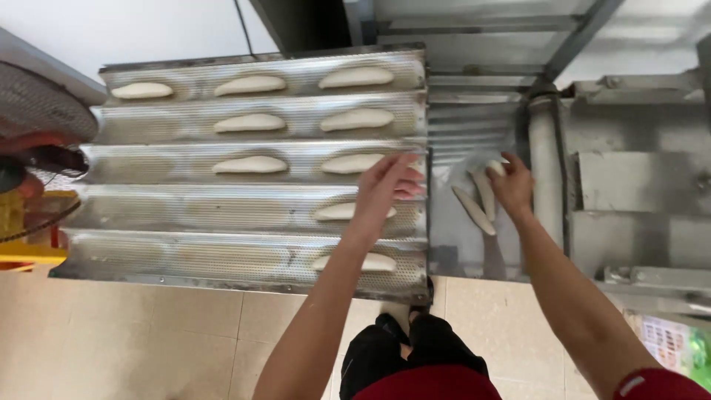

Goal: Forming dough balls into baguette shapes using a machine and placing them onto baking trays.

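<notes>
The wavy metal tray (148, 255) holds dough pieces (249, 165). The left hand (386, 187) hovers spread; the right hand (511, 184) pinches a dough roll (495, 167).

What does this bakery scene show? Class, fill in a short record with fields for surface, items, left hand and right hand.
Surface: perforated metal baguette tray with five channels
Items: nine pale dough pieces in the channels, mostly toward the right end
Left hand: open, fingers spread over the tray's right end
Right hand: on a dough piece at the metal chute; two more dough strips beside it
</notes>
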